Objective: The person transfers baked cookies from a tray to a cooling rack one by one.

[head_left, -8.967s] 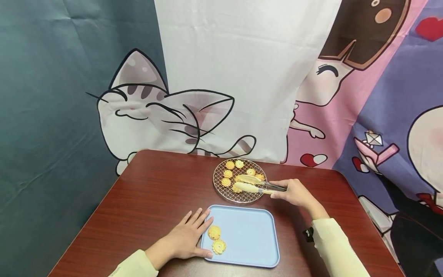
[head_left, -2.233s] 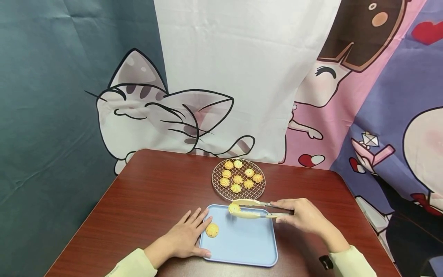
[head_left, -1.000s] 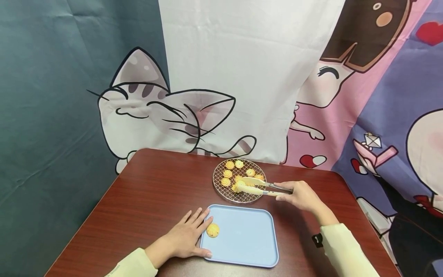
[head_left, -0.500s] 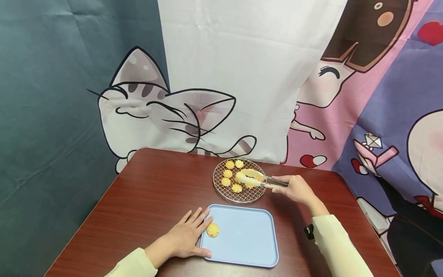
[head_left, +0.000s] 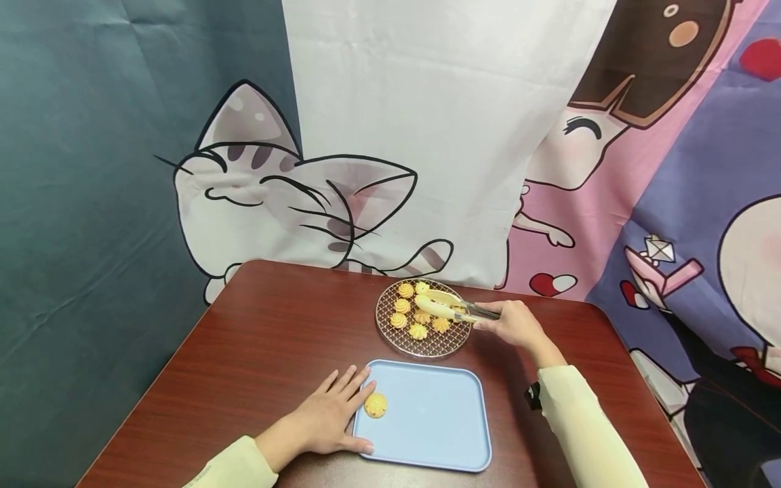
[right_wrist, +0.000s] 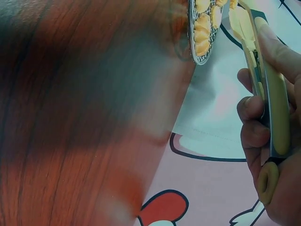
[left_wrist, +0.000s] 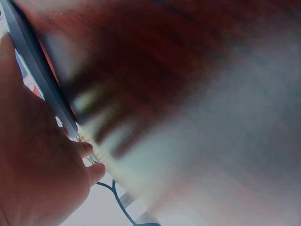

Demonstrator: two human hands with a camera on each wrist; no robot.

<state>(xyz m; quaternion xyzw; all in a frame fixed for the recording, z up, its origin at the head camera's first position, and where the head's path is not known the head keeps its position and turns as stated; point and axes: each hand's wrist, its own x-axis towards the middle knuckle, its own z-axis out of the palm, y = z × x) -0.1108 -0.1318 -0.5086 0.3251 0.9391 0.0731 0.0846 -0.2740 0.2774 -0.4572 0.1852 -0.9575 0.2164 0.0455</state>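
My right hand [head_left: 517, 324] grips tongs [head_left: 434, 308] with cream-coloured tips and metal arms. The tips reach over the back right half of a round wire rack [head_left: 429, 347] of piped, swirled cookies [head_left: 417, 331]. Some cookies lie hidden beneath the tongs; I cannot tell if one is between the tips. In the right wrist view, fingers and thumb wrap the tongs' padded handle [right_wrist: 277, 108]. My left hand [head_left: 329, 413] rests with spread, straight fingers on the left rim of a light blue tray [head_left: 433, 417]. One round cookie [head_left: 375, 405] lies in the tray beside those fingers.
All of this stands on a reddish-brown wooden table [head_left: 274, 325]. The rack sits near the table's back edge, behind the tray. A printed cloth backdrop [head_left: 439, 149] with a cartoon cat hangs right behind the table.
A flower-shaped cookie left the tray, and the tongs carried it toward the rack. Since then the tongs have shifted back across the rack. My left hand has stayed on the tray.
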